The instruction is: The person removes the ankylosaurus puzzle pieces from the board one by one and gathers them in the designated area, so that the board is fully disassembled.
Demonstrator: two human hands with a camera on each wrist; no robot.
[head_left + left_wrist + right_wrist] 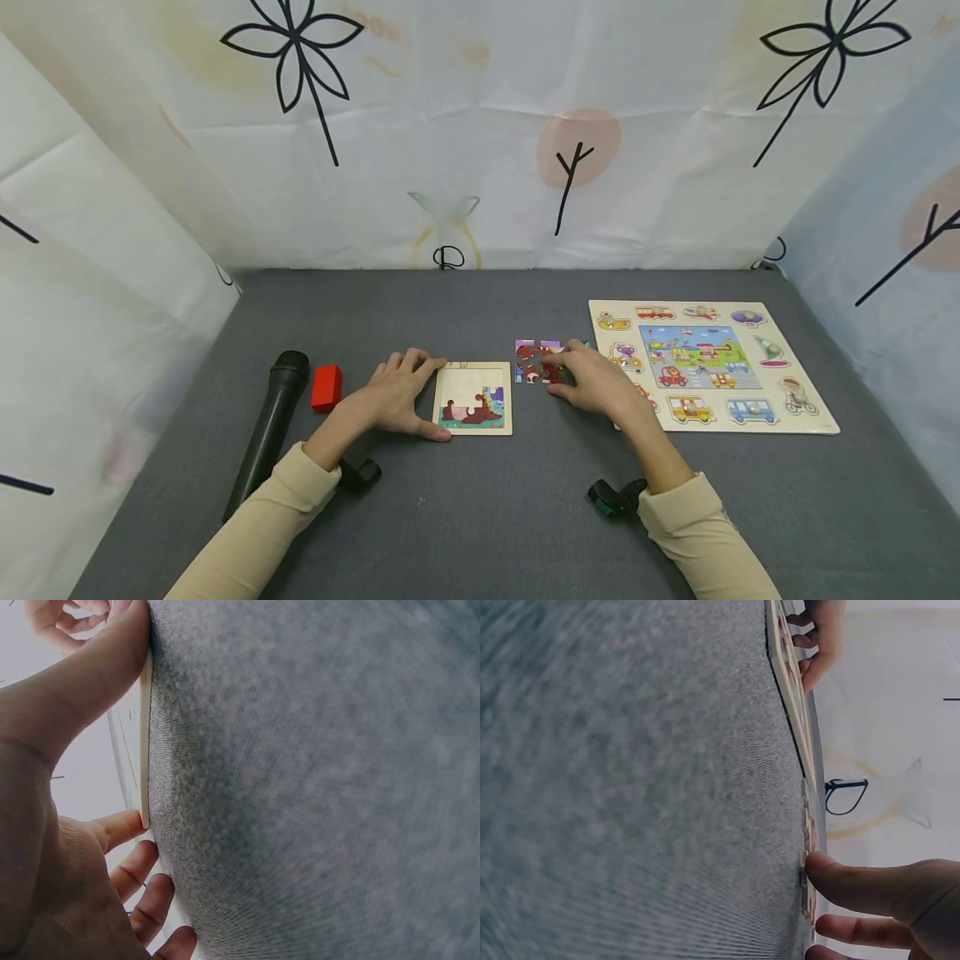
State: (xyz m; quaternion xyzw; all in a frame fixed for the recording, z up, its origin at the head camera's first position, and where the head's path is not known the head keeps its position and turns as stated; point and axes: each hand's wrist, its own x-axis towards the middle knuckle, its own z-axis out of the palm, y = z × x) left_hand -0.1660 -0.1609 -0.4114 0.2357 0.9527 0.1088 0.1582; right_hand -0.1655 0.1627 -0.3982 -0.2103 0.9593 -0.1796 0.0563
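A small square wooden puzzle tray [474, 400] lies flat, with several joined pieces along its bottom and right side. My left hand [396, 398] holds the tray at its left side, thumb at the near corner and index finger at the far one. In the left wrist view the tray [145, 765] shows edge-on between thumb and index finger. Loose jigsaw pieces [527, 361] lie to the right of the tray. My right hand [596, 379] pinches one of the rightmost pieces [552, 372] between thumb and fingers, partly covering it. The right thumb [855, 885] touches the pieces' near edge.
Right of the pieces lies a large wooden vehicle puzzle board [795, 421], its left edge beside my right hand. A red block [326, 388] and a black microphone [270, 429] lie left of my left hand. White printed cloth [480, 150] surrounds the grey table [480, 517].
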